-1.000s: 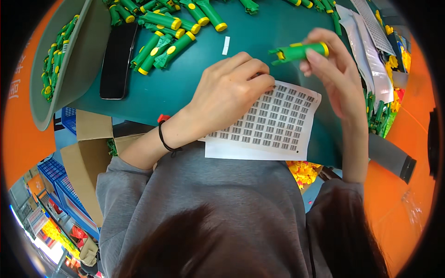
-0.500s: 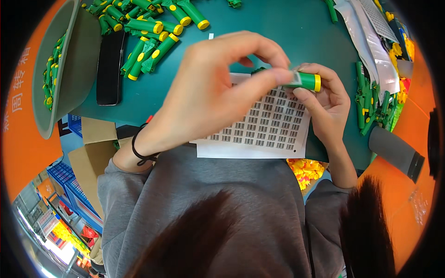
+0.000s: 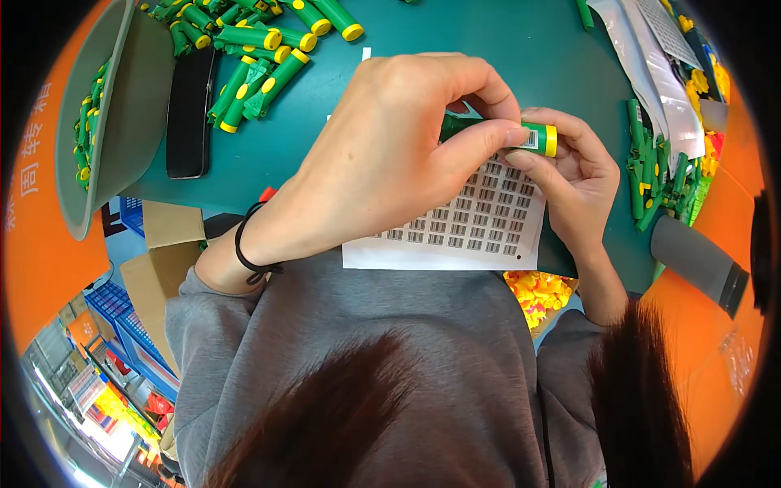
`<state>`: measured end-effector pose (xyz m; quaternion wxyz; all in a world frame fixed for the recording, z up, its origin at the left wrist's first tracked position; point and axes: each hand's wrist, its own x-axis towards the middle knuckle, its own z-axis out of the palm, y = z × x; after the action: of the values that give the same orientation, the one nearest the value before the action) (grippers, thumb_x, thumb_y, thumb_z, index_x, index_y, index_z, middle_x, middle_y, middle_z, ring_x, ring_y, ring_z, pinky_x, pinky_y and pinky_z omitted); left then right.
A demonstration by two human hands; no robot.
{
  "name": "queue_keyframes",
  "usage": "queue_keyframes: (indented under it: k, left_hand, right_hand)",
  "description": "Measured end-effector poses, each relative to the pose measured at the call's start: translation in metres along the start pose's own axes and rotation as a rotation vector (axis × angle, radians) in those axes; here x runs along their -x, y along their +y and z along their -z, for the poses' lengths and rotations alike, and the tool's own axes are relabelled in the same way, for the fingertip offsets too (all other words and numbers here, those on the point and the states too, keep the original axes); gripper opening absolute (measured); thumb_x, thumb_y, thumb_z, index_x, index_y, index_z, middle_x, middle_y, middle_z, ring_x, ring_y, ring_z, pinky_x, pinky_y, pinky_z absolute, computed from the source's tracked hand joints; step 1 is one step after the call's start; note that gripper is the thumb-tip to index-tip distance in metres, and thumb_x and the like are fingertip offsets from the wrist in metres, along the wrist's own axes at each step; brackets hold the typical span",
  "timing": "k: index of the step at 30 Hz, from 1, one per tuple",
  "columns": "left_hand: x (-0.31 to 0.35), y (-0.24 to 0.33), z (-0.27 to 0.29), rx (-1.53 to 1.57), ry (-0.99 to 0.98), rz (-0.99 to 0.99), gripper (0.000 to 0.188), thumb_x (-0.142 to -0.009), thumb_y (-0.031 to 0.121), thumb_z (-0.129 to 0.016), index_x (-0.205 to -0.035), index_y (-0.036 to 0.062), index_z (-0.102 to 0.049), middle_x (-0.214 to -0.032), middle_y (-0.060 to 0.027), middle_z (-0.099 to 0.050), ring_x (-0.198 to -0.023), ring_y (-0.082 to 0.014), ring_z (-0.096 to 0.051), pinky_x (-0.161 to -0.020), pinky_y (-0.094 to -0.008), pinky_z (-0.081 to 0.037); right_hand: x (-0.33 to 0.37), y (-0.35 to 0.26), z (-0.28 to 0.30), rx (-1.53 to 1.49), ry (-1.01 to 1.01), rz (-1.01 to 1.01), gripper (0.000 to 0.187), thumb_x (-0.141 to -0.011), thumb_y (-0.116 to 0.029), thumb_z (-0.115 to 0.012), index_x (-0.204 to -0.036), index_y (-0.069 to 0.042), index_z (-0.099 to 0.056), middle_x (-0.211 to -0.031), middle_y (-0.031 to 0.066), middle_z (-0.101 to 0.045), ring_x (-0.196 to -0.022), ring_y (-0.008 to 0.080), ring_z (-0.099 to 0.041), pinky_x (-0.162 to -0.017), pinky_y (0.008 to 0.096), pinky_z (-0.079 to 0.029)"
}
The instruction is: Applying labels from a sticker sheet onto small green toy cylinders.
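My right hand [image 3: 583, 179] grips a short green tube with a yellow end cap [image 3: 551, 141], its fingers behind the tube and its thumb in front. On the tube, beside the cap, lies a small white barcode sticker [image 3: 532, 139]. My left hand [image 3: 399, 146] reaches across from the left, its thumb and fingers closed on the tube at the sticker's edge; its palm hides the tube's other end. Below both hands is a white sheet [image 3: 439, 259] printed with rows of small barcode stickers, partly covered by my left hand.
Several green tubes with yellow caps [image 3: 281, 81] are heaped at the far left, beside a black phone [image 3: 189, 118] and a grey bin [image 3: 134, 106]. More green tubes [image 3: 643, 171] and white plastic bags [image 3: 651, 81] lie at the right. A grey cylinder [image 3: 695, 264] rests near the right edge.
The sticker, tilted and blurred at my left fingertips before, now lies against the tube. My left hand has shifted slightly right, thumb pressed to the tube; my right hand keeps its hold.
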<state>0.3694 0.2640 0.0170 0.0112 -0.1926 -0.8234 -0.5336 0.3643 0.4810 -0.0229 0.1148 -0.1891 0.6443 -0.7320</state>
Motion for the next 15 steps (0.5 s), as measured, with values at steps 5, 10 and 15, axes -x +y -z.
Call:
queue_keyframes:
  k: [5, 10, 15]
  left_hand:
    - [-0.0005, 0.0012, 0.0008, -0.036, -0.015, 0.016, 0.013, -0.087, 0.008, -0.074, -0.097, -0.0013, -0.071, -0.094, -0.0061, -0.073, -0.088, -0.0133, -0.067, -0.083, -0.0281, -0.053]
    - [-0.0012, 0.0025, 0.0009, -0.052, -0.023, 0.030, 0.013, -0.087, 0.007, -0.074, -0.096, -0.0015, -0.071, -0.093, -0.0057, -0.073, -0.087, -0.0131, -0.067, -0.082, -0.0275, -0.053]
    - [-0.0003, -0.0020, -0.0082, 0.078, 0.021, 0.066, 0.014, -0.088, 0.011, -0.075, -0.097, 0.0000, -0.072, -0.087, -0.0040, -0.070, -0.085, -0.0117, -0.066, -0.080, -0.0267, -0.053]
  right_hand:
    - [-0.0009, -0.0035, -0.0032, 0.020, 0.039, -0.035, 0.039, -0.083, 0.012, -0.071, -0.120, 0.008, -0.060, -0.108, 0.0143, -0.067, -0.096, 0.0179, -0.068, -0.087, 0.0288, -0.057]
    - [-0.0001, -0.0038, 0.0012, 0.024, -0.013, -0.041, 0.036, -0.086, 0.012, -0.069, -0.121, 0.010, -0.059, -0.118, 0.0169, -0.064, -0.107, 0.0206, -0.065, -0.097, 0.0337, -0.057]
    - [0.0011, -0.0025, 0.0014, 0.053, -0.024, -0.020, 0.038, -0.085, 0.011, -0.071, -0.121, 0.009, -0.060, -0.117, 0.0158, -0.065, -0.108, 0.0215, -0.065, -0.098, 0.0350, -0.055]
